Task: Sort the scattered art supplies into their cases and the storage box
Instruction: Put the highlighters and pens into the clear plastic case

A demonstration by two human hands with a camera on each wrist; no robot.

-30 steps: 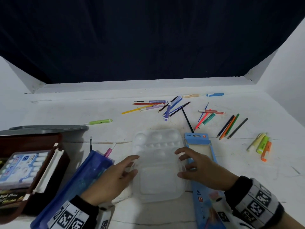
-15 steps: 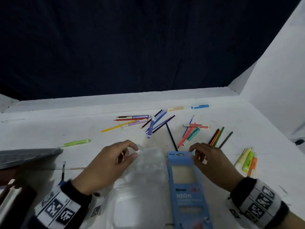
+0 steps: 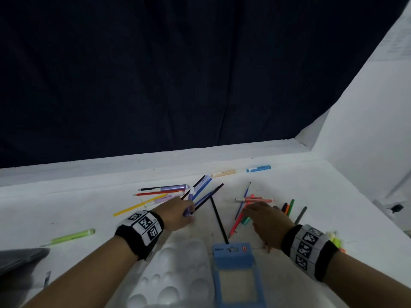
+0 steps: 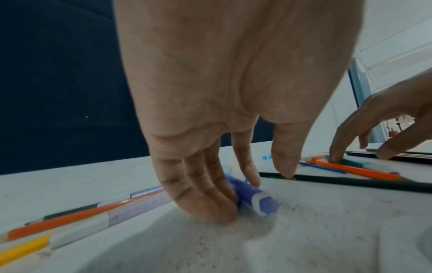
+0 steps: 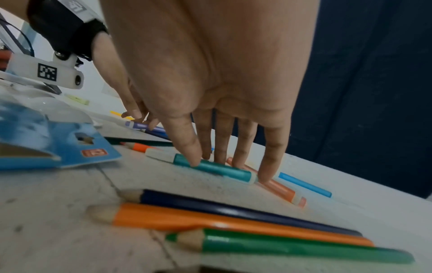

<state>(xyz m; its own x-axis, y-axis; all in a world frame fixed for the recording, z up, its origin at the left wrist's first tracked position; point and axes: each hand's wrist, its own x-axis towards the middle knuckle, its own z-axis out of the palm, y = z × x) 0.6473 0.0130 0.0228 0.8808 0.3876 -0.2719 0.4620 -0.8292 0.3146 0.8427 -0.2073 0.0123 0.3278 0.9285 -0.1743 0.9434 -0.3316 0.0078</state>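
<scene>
purple marker (image 4: 253,198) lies under the left hand (image 3: 178,213), whose fingers curl onto it, while the right hand (image 3: 268,218) presses straight fingers on a teal marker (image 5: 215,169), so either round barrel may roll away.

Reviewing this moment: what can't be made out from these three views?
- Left hand on the purple marker: the fingers cover the barrel in the left wrist view, so whether it grips is unclear.
- Blue case: cut off by the head view's bottom edge, print blurred.
- Highlighters: behind the right wristband in the head view.
</scene>
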